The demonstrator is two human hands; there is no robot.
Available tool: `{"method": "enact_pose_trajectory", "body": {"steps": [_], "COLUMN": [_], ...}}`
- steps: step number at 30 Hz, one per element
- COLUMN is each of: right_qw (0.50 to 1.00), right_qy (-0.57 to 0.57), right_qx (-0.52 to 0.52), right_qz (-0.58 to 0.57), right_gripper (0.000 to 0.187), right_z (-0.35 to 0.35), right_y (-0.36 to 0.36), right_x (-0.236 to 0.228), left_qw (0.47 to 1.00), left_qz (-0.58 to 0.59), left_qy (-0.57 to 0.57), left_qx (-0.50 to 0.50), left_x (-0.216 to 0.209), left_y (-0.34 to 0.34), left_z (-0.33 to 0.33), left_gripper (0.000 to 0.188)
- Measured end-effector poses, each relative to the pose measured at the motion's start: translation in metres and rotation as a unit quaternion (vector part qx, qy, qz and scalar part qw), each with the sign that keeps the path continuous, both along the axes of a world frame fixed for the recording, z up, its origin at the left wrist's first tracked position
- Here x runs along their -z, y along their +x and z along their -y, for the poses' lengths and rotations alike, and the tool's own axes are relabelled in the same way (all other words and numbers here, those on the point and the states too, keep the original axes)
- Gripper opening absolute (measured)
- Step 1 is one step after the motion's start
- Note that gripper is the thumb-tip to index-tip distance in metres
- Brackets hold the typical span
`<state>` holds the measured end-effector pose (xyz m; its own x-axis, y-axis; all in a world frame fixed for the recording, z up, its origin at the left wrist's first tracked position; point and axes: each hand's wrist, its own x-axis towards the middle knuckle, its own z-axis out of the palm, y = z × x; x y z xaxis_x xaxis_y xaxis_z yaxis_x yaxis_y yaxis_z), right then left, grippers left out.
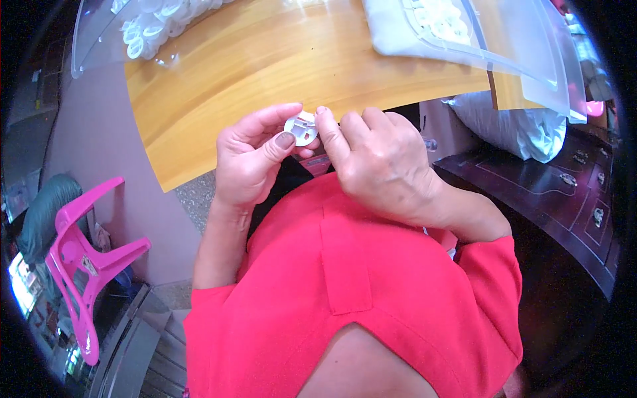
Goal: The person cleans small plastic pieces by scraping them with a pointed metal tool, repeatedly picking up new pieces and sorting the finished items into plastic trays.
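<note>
White disc point(302, 129) pinched in left hand point(255, 151); right hand point(388, 159) alongside, grip unclear; left bin point(96, 43), right tub point(393, 33): white pieces point(151, 33)

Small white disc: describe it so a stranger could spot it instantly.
Start at the wooden table. At its near edge, find the left hand and right hand. The round white disc between them is handheld; other white pieces lie heaped in clear bins.

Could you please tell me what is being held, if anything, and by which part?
The left hand holds a round white piece by its left side; whether the right hand also grips it is unclear.
</note>
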<state>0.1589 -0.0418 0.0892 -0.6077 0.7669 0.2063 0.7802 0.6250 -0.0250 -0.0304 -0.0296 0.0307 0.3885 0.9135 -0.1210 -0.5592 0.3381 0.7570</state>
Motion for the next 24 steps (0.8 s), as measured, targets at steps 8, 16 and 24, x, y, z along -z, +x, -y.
{"method": "enact_pose_trajectory", "body": {"steps": [8, 16, 24], "right_qw": [0.997, 0.964, 0.9], "right_qy": [-0.042, -0.202, -0.276], "right_qx": [-0.034, 0.034, 0.092], "right_qz": [0.062, -0.169, -0.323], "right_gripper": [0.028, 0.035, 0.035], "right_z": [-0.007, -0.007, -0.001], "right_y": [-0.001, 0.0, -0.009], "right_x": [-0.005, 0.012, 0.024], "left_qw": [0.998, 0.999, 0.996], "left_qz": [-0.062, -0.028, -0.027], "left_qy": [0.033, -0.003, -0.006], "left_qx": [-0.005, -0.033, -0.088], "left_x": [0.0, 0.002, 0.007], "left_y": [-0.002, 0.003, 0.005], "left_z": [0.003, -0.006, -0.003], "left_gripper": [0.029, 0.03, 0.033]}}
